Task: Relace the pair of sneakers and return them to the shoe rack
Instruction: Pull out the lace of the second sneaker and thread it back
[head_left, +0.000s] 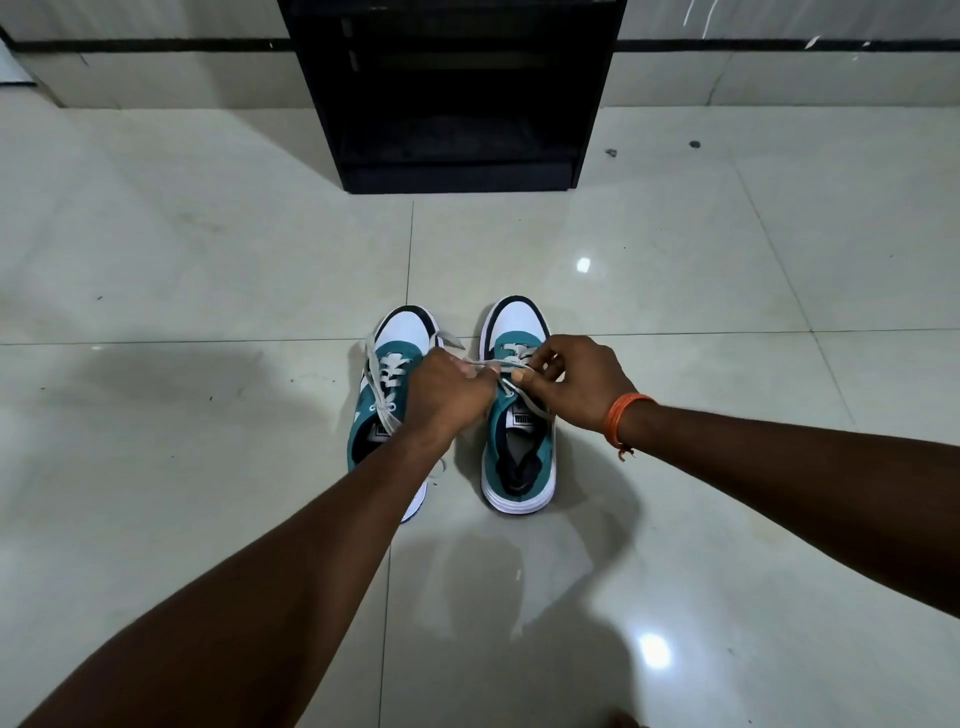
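The floor (208, 234) is glossy, smooth pale tile that mirrors the lights. The sneakers (519, 415) show matt teal cloth, smooth white toe panels and flat woven laces (382, 384). The shoe rack (457, 104) looks matt black. An orange thread band (621, 415) circles one wrist.

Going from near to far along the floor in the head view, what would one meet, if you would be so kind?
Right sneaker's heel → both hands, left hand and right hand, pulling a lace → white toe caps → bare floor tiles → black shoe rack → wall.
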